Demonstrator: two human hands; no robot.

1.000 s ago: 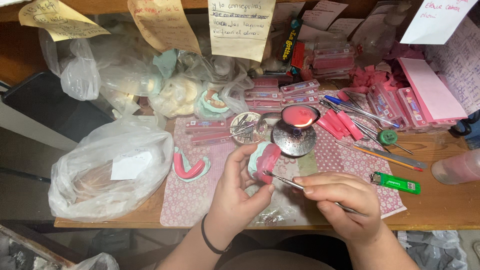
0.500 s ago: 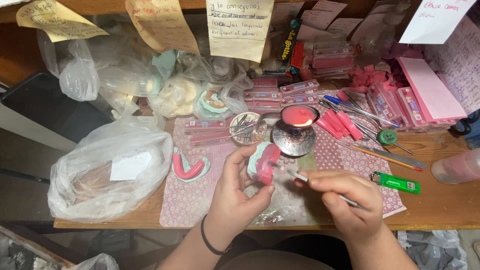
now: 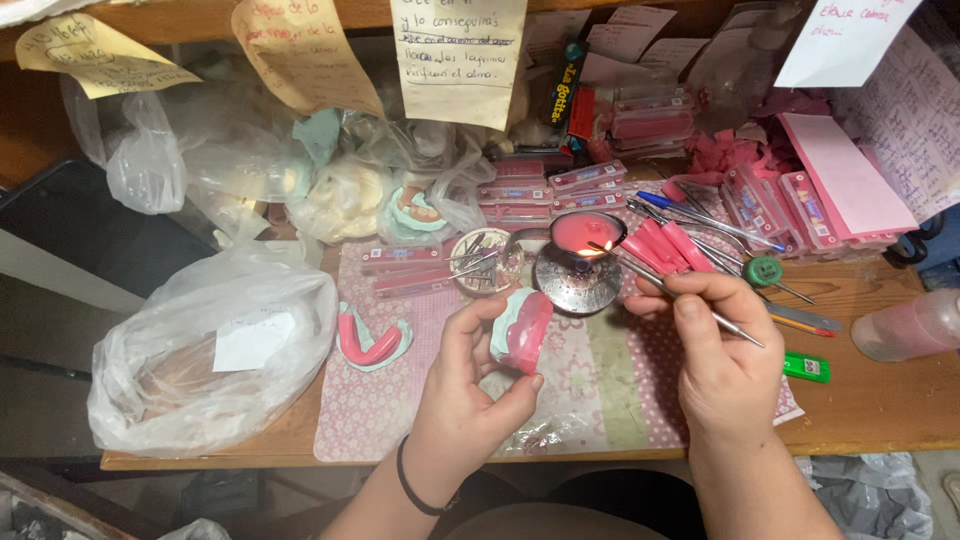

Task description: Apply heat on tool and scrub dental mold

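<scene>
Two hands over a cluttered wooden counter [image 3: 880, 400].
The left hand [image 3: 470, 390] pinches a pink-and-green dental cast [image 3: 520, 330]; the right hand [image 3: 715, 350] pinches one thin metal tool [image 3: 650, 275], tip at the burner [image 3: 578, 275] flame. A second cast [image 3: 370, 340] lies on the patterned mat [image 3: 610, 390]; one small dish [image 3: 485, 262] holds metal instruments; two plastic bags [image 3: 210, 350] sit left.

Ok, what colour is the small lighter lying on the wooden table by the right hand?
Bright green plastic lighter, clearest in the head view, just right of the right hand.
</scene>
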